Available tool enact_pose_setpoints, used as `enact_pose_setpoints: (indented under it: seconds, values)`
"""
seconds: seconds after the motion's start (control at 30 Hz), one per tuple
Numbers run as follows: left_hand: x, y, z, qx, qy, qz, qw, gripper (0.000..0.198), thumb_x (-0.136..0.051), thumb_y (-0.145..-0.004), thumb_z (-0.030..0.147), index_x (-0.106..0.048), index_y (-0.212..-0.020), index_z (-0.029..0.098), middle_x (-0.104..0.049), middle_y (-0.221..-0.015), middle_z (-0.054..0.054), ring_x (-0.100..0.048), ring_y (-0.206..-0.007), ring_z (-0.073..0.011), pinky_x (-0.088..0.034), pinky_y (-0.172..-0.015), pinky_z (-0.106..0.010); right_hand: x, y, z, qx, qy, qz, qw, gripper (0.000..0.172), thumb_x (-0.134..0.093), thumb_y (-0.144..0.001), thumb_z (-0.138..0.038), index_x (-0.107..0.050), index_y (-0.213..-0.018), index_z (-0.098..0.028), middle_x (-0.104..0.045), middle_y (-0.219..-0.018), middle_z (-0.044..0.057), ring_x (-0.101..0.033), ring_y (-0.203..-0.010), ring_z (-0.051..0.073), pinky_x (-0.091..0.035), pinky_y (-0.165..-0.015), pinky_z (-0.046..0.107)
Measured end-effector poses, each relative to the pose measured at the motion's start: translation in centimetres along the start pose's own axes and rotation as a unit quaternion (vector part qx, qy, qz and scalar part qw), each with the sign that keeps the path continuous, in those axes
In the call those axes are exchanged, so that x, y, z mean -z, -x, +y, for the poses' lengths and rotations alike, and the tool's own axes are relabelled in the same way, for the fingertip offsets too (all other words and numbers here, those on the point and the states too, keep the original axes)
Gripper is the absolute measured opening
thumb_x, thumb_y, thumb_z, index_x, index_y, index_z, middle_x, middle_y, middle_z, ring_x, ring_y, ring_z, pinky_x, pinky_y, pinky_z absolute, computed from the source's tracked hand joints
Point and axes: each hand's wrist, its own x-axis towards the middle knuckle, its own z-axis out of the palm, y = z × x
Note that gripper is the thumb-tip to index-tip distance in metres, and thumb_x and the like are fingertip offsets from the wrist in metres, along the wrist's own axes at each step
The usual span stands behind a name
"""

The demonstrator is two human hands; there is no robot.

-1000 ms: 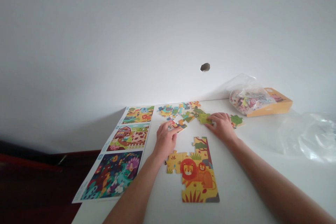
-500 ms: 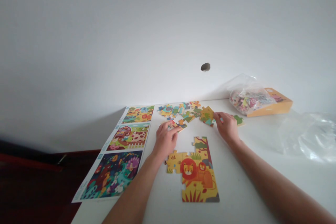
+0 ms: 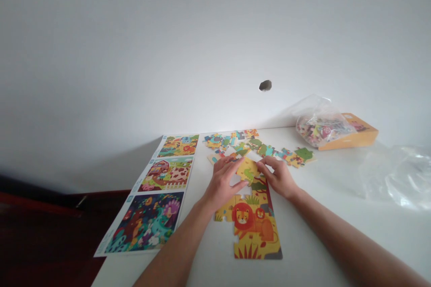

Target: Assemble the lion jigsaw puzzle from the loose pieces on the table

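Note:
A yellow puzzle piece with a green patch point(image 3: 248, 168) is between my two hands, just beyond the partly joined lion puzzle point(image 3: 257, 228). My right hand point(image 3: 278, 177) pinches its right edge between thumb and fingers. On the other side, my left hand point(image 3: 222, 184) has its index finger at the top left edge and its thumb at the lower left, gripping the piece. The joined section shows two lions on yellow ground; my left hand partly covers its left arm. Behind the hands lie several loose puzzle pieces point(image 3: 267, 150), some overlapping.
Left of my hands lies a picture sheet point(image 3: 133, 202) with three printed scenes. At the back right, a clear bag of puzzle pieces point(image 3: 323, 130) leans on an orange box point(image 3: 365, 136). A crumpled plastic bag point(image 3: 397, 179) lies at the right. The wall point(image 3: 215, 54) rises behind the table.
My right hand has brought the yellow piece from the loose pile left and nearer, to the top of the lion puzzle. My left hand has shifted right to meet it.

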Motion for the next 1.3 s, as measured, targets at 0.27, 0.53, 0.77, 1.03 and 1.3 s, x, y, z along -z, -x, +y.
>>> enact_pose_setpoints:
  seconds: [0.27,0.53,0.77,1.03,1.3]
  values:
    - [0.2,0.1,-0.8,-0.006,0.035,0.016,0.999,0.051,-0.059,-0.091,0.022,-0.048,-0.140,0.026,-0.066,-0.109,-0.008,-0.056,-0.107,-0.0211,-0.046,-0.099,-0.042,0.4,0.0,0.3,0.020,0.014,-0.053,0.998,0.038,-0.043,-0.099,-0.043,-0.061,-0.075,-0.020,-0.065,-0.074,0.003,-0.057,-0.069,0.015,-0.044,-0.069,0.028]
    - [0.8,-0.1,-0.3,0.040,0.140,0.066,0.987,0.031,-0.050,-0.094,0.018,-0.062,-0.123,0.022,-0.066,-0.113,-0.009,-0.062,-0.104,-0.0176,-0.051,-0.091,-0.031,0.1,0.0,-0.1,0.109,0.042,-0.104,0.988,0.041,-0.039,-0.101,-0.041,-0.061,-0.073,-0.019,-0.061,-0.071,0.004,-0.055,-0.069,0.015,-0.044,-0.069,0.028]
    - [0.5,0.3,-0.6,0.108,0.149,0.064,0.981,0.032,-0.042,-0.097,0.021,-0.058,-0.125,0.021,-0.064,-0.118,-0.009,-0.062,-0.104,-0.0174,-0.051,-0.090,-0.029,0.3,0.1,0.1,0.152,0.126,-0.177,0.964,0.021,-0.062,-0.089,-0.041,-0.068,-0.100,-0.023,-0.065,-0.093,0.006,-0.058,-0.090,0.020,-0.042,-0.082,0.033]
    - [0.8,0.0,-1.2,0.107,0.086,0.039,0.990,0.041,-0.034,-0.093,0.007,-0.063,-0.118,0.022,-0.064,-0.105,-0.006,-0.061,-0.100,-0.0156,-0.049,-0.087,-0.029,0.3,0.1,2.0,0.066,0.235,-0.073,0.967,0.024,-0.063,-0.088,-0.039,-0.068,-0.105,-0.023,-0.061,-0.104,0.009,-0.056,-0.098,0.025,-0.043,-0.089,0.039]
    - [0.6,0.4,-2.8,0.153,0.040,0.022,0.987,0.046,-0.036,-0.087,0.000,-0.068,-0.111,0.022,-0.066,-0.102,-0.005,-0.062,-0.099,-0.0166,-0.049,-0.087,-0.030,1.7,-0.7,4.9,-0.077,0.357,0.065,0.929,0.036,-0.061,-0.087,-0.045,-0.065,-0.117,-0.025,-0.061,-0.124,0.011,-0.050,-0.111,0.034,-0.039,-0.086,0.047]
